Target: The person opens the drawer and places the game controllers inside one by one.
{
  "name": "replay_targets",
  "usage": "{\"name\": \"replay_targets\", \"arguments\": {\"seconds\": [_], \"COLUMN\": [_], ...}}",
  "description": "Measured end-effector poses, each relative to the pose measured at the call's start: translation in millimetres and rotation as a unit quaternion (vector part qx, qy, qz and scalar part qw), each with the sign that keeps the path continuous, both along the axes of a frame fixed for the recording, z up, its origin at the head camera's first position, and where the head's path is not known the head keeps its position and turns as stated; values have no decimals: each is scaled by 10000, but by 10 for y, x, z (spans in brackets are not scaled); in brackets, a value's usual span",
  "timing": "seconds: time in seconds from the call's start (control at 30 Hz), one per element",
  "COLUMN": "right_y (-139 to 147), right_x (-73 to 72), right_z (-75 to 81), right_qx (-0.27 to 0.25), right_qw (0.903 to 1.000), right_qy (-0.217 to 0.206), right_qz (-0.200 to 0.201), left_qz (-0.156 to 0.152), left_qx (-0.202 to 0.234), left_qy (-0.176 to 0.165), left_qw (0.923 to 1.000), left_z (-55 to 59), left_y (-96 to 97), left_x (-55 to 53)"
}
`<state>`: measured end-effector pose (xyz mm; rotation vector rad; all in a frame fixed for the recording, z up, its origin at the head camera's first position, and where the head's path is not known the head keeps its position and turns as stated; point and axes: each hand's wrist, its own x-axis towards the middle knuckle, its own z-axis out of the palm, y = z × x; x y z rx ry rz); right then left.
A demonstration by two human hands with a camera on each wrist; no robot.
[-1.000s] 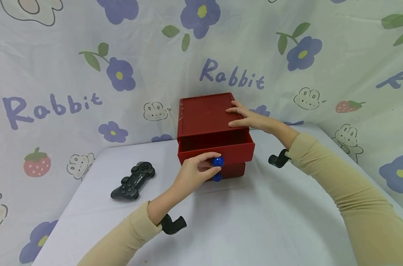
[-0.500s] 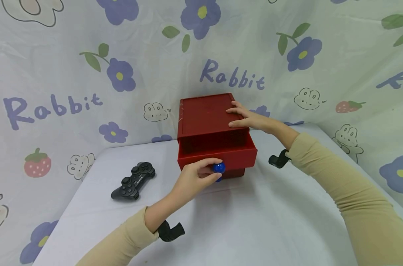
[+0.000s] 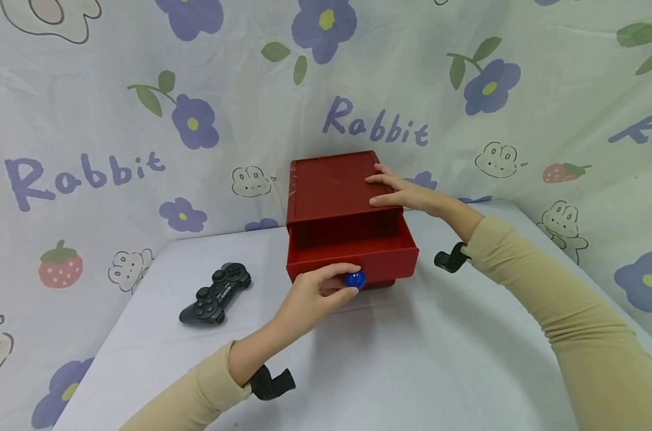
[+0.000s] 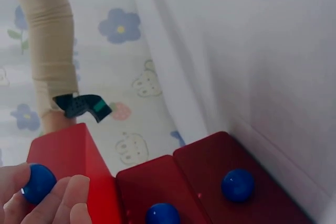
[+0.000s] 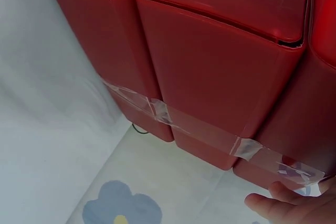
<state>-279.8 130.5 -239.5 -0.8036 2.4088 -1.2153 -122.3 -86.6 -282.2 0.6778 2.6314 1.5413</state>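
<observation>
A red drawer cabinet [image 3: 331, 185] stands at the back of the table, its top drawer [image 3: 385, 265] pulled out and the inside visible. My left hand [image 3: 310, 299] pinches that drawer's round blue knob [image 3: 355, 279] between thumb and fingers. In the left wrist view, two more blue knobs [image 4: 238, 185] show on the lower drawers, whose fronts [image 4: 157, 184] sit back from the top one. My right hand [image 3: 404, 191] rests on the right side of the cabinet top with fingers spread. Clear tape [image 5: 205, 135] runs down the cabinet's side in the right wrist view.
A black game controller [image 3: 215, 293] lies on the white tabletop [image 3: 412, 353] left of the cabinet. Close behind the cabinet hangs a printed cloth [image 3: 197, 173] with flowers and rabbits. Each wrist carries a black camera mount [image 3: 451, 257].
The top drawer has slid farther out toward me, with my left hand on its knob moving forward and down. The lower knob is now hidden in the head view. My right hand stays put.
</observation>
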Motion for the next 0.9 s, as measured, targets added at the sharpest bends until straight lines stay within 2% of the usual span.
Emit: {"name": "replay_targets", "arguments": {"seconds": [0.2, 0.3, 0.8, 0.9], "right_y": [37, 50, 47, 40], "right_x": [-166, -220, -230, -196], "right_z": [-141, -190, -203, -173], "right_qx": [58, 6, 9, -33], "right_qw": [9999, 9999, 9999, 9999], "right_qy": [69, 118, 18, -15], "right_qz": [-45, -22, -133, -115], "left_qz": [-139, -200, -485, -510], "left_qx": [-26, -16, 91, 94], "left_qy": [-50, -79, -267, -339], "left_qw": [9999, 9998, 9984, 9981], "left_z": [-166, -195, -198, -203], "left_y": [-48, -53, -46, -49], "left_x": [-58, -46, 117, 140]}}
